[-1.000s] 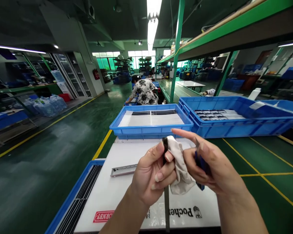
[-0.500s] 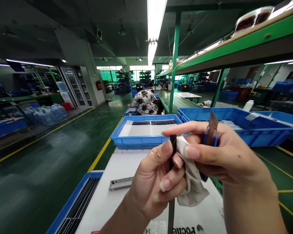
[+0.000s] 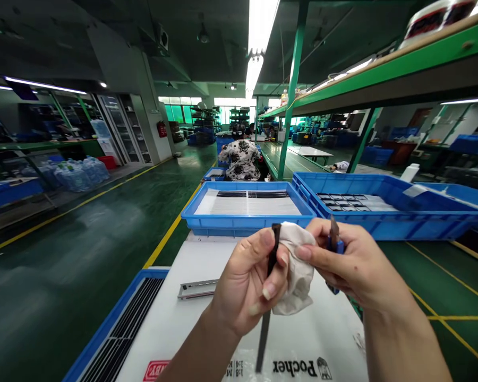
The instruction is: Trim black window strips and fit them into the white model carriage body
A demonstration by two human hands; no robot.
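Upright in my left hand (image 3: 249, 276) is a thin black strip (image 3: 263, 339), pinched near its top, its lower end hanging over the white table surface (image 3: 207, 323). A crumpled white cloth (image 3: 297, 281) bunches against the strip. My right hand (image 3: 342, 260) pinches the cloth between thumb and fingers. It also keeps a blue-handled cutter (image 3: 335, 243) in its grip, the blade pointing up. To the left of my left hand a grey metal-like frame piece (image 3: 197, 289) lies on the table, partly covered by that hand.
A blue tray (image 3: 247, 220) of striped sheets stands beyond the table, with a larger blue bin (image 3: 422, 216) to its right. Another blue tray (image 3: 143, 273) of black strips sits at lower left. A person in a patterned top (image 3: 241, 159) bends over farther ahead.
My right hand has moved down and slightly left, with its index finger now drawn in at the cloth. The strip's lower end has swung left, and the cloth has shifted up and left.
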